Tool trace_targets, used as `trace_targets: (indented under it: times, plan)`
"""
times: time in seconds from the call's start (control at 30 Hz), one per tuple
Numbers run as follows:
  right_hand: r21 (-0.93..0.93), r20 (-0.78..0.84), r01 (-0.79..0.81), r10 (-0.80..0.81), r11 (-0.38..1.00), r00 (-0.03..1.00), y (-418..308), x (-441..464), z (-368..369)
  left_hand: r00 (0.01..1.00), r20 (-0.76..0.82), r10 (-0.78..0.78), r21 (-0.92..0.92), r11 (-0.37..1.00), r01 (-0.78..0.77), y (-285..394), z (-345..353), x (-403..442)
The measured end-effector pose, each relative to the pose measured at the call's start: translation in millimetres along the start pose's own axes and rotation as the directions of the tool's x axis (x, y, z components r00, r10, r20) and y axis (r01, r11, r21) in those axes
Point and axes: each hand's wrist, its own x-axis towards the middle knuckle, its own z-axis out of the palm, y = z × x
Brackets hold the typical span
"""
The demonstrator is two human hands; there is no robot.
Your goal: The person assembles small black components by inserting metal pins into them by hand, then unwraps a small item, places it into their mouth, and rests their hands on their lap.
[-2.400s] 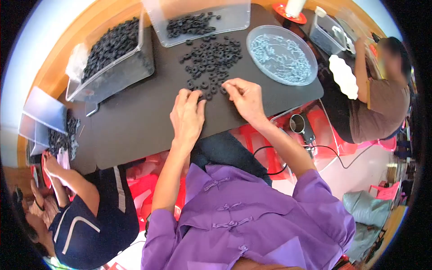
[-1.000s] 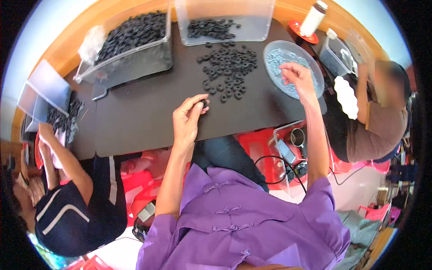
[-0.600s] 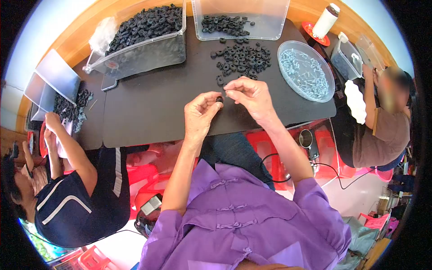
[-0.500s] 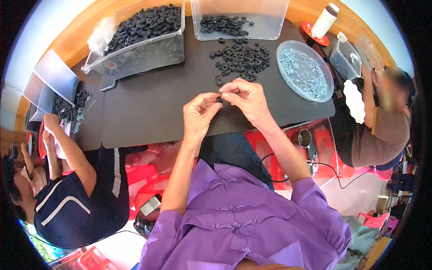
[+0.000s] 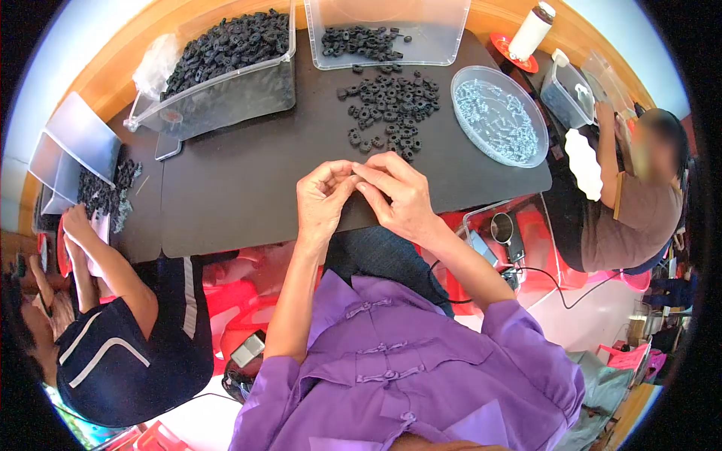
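Over the table's near edge, my left hand (image 5: 322, 197) is closed, thumb against the fingertips. A small black plastic part showed there a moment ago; now the fingers mostly hide it. My right hand (image 5: 400, 192) meets it from the right with bent fingers, its fingertips touching the left ones; whatever they pinch is too small and hidden to make out. Just beyond the hands lies a loose pile of small black plastic parts (image 5: 395, 105). To its right, a round clear tray (image 5: 458, 124) holds many small shiny metal pieces.
A large clear bin (image 5: 233, 101) heaped with black parts stands back left. Another clear bin (image 5: 387, 64), tipped towards me, holds more parts. A white bottle (image 5: 532, 34) stands on a red plate (image 5: 499, 45). One person (image 5: 128, 353) works at left, another (image 5: 632, 218) at right.
My hands have come slightly lower and nearer, and the black part at the fingertips is now covered. The view has shifted a little, so the table's things appear further left.
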Motion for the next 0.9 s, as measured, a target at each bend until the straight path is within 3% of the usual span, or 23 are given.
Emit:
trace_targets:
  times: [0.03,0.13,0.2,0.3,0.53,0.77,0.9]
  plan:
    - [-0.019,-0.015,0.034,-0.034,0.999,0.999,4.8,0.9,-3.5,1.000,0.002,0.001,0.000,1.000,-0.001,-0.4,-0.6,0.4]
    - [-0.128,-0.121,-0.114,0.098,0.985,0.988,30.9,14.1,-15.9,1.000,0.026,-0.002,0.015,1.000,0.001,-0.1,-2.5,1.7]
    - [-0.305,-0.116,-0.203,0.175,0.930,0.978,58.0,27.3,-25.8,1.000,0.023,-0.006,0.008,1.000,0.006,0.8,-1.8,1.9]
    - [-0.439,-0.051,-0.330,0.343,0.836,0.938,86.0,42.4,-27.8,1.000,0.017,-0.020,-0.003,1.000,0.020,2.3,0.1,1.6]
    - [-0.620,0.101,-0.325,0.484,0.714,0.869,85.6,65.4,-21.5,0.999,0.029,-0.013,0.025,1.000,0.013,2.1,0.3,0.5]
    - [-0.720,0.132,-0.252,0.484,0.646,0.865,90.2,68.9,-10.3,1.000,0.026,-0.017,0.014,1.000,0.016,2.6,0.9,1.8]
    - [-0.688,0.077,-0.164,0.296,0.707,0.952,90.1,58.7,-6.4,0.999,0.032,-0.040,-0.009,0.999,0.040,4.6,0.9,3.9]
